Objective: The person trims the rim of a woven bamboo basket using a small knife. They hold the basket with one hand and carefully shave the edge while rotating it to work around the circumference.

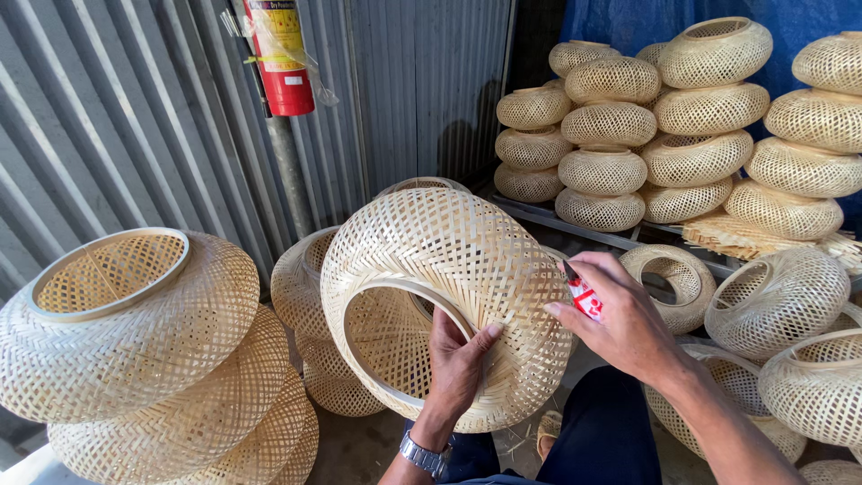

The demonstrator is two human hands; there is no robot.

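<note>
The left hand's [460, 359] fingers [449, 337] vanish inside the woven shade [467, 269]; the small red tool [584, 295] is mostly hidden.

Bare forearms, silver wristwatch [424, 455] on left wrist, dark blue trousers [600, 440]

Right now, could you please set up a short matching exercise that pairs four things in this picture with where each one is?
Things:
1. left hand
2. right hand
3. fire extinguisher
4. wristwatch

Places:
A. on the left wrist
B. against the corrugated metal wall
C. gripping the rim of the woven bamboo shade
D. at the shade's outer side, holding a small red and white tool

Pairs: 1-C, 2-D, 3-B, 4-A
</note>
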